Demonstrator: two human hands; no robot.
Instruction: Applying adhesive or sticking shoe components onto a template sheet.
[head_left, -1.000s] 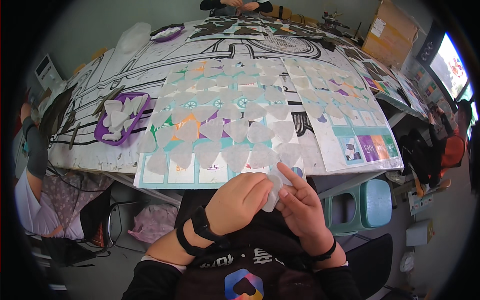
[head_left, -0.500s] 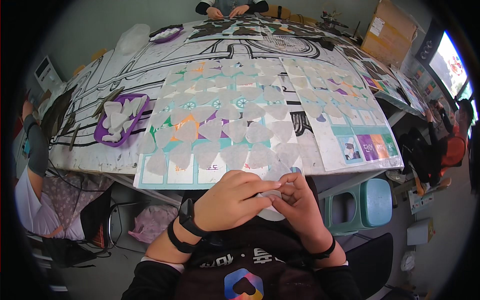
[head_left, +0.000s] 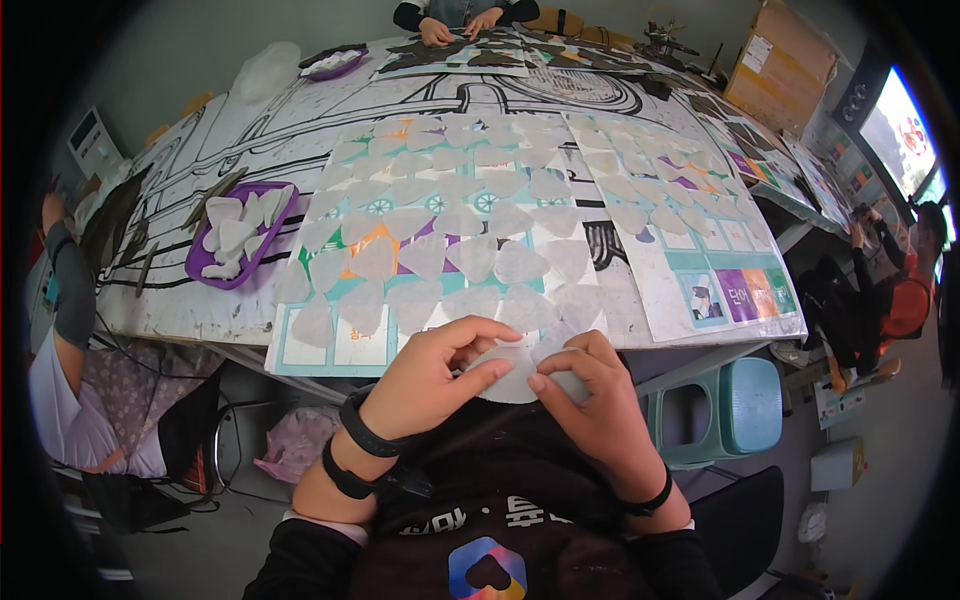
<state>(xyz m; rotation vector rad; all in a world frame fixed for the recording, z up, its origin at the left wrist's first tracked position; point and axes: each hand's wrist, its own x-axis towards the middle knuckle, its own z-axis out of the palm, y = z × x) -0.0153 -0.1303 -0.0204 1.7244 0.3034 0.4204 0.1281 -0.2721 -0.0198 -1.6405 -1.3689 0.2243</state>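
Note:
Between my hands, just past the table's near edge, are thin white petal-shaped pieces of fabric or paper. My left hand pinches them from the left, thumb on top. My right hand has its thumb and fingers closed at their right side, where a translucent piece stands up by the fingertips. How many layers are held cannot be made out. Rows of similar pale petal pieces lie spread over a printed sheet in front of me. More lie on a second printed sheet to the right.
A purple tray with white petal pieces stands on the left. Across the table, a co-worker's hands work over dark pieces. A cardboard box stands far right, and a teal stool near right.
My hands have moved slightly up and apart, uncovering more of the white pieces. My left hand has turned so its thumb lies on top. The co-worker's hands have shifted a little.

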